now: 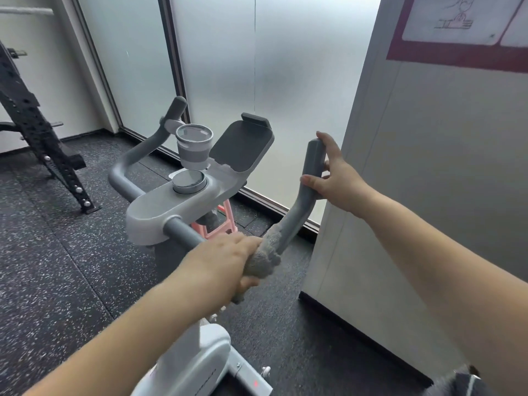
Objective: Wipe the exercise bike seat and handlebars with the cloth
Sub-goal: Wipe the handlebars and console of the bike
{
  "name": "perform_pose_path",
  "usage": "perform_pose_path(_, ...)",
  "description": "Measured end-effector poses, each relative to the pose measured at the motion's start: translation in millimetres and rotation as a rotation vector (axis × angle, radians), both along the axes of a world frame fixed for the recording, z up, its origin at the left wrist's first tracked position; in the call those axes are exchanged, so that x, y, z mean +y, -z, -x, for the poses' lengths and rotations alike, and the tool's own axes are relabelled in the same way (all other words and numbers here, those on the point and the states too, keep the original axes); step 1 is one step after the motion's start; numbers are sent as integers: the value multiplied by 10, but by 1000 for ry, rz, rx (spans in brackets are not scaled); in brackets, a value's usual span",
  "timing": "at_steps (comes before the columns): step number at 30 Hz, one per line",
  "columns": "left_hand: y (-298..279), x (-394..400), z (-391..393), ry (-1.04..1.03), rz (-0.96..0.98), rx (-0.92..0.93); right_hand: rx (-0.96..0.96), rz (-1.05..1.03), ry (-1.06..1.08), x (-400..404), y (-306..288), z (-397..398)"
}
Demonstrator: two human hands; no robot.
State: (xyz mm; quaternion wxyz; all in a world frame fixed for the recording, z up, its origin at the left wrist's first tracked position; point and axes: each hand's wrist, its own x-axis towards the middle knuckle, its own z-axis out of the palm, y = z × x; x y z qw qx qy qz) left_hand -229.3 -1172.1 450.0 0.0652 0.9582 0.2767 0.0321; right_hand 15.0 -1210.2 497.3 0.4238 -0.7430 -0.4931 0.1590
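Left hand: I see it closed around the cloth, pressing it onto the handlebar at the bend of the right-side bar.
Cloth: grey and fluffy, wrapped round the bar where it curves upward; a loose end hangs below my fist.
Right hand: it grips the upright end of the same bar, thumb across the near side, fingers behind, index tip above the bar's top.
Handlebar: grey, running from the console out to both sides; the left horn rises at the far left, untouched.
Console: pale grey housing with a round dial on top.
Cup: grey, standing just behind the dial.
Tablet holder: dark, tilted, right of the cup.
Seat: I cannot see it from this view.
Stool: pink, on the floor beyond the bike.
Floor: dark speckled rubber.
Rack: black, far left.
Wall: grey panel close on the right.
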Motion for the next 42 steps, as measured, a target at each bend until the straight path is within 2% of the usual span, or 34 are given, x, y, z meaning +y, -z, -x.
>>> perform_pose_path(2, -84, 62, 128, 26, 106, -78, -12, -6, 9, -6, 8, 23)
perform_pose_path(4, -243, 129, 149, -39, 218, -237, -36, 5, 26, -15, 10, 49)
perform_pose_path(7, -335, 183, -80, -113, 251, -392, -32, 11, 60, -18, 22, 106)
perform_pose_path(9, -278, 91, -323, -33, 295, -355, -23, 5, 86, -14, 29, 161)
perform_pose_path(11, -108, 1, -460, 28, 289, -204, -22, 10, 113, -15, 31, 211)
perform_pose_path(14, 48, 125, -315, 114, 164, -112, -36, 20, 170, -23, 54, 291)
perform_pose_path(17, 53, 316, 29, 297, -77, -32, -28, 8, 243, -13, 77, 396)
perform_pose_path(21, 70, 642, 416, 521, -205, -99, 5, 12, 338, -25, 122, 564)
perform_pose_path(23, 51, 934, 591, 491, -222, -106, 20, 34, 381, -59, 168, 660)
perform_pose_path(27, -116, 1264, 695, 349, -32, -110, 47, 29, 463, -107, 269, 915)
perform_pose_path(31, -132, 878, 477, 470, 182, -243, 83, 24, 579, -61, 433, 1208)
perform_pose_path(32, -72, 756, 431, 505, 160, -208, 81, 49, 596, -47, 484, 1270)
perform_pose_path(35, 122, 653, 394, 565, -101, -141, 89, 94, 596, -41, 569, 1383)
perform_pose_path(39, 192, 1049, 539, 562, -130, -148, 109, 85, 557, -103, 553, 1380)
perform_pose_path(42, 120, 1349, 681, 456, -136, -108, 130, 77, 535, -142, 545, 1407)
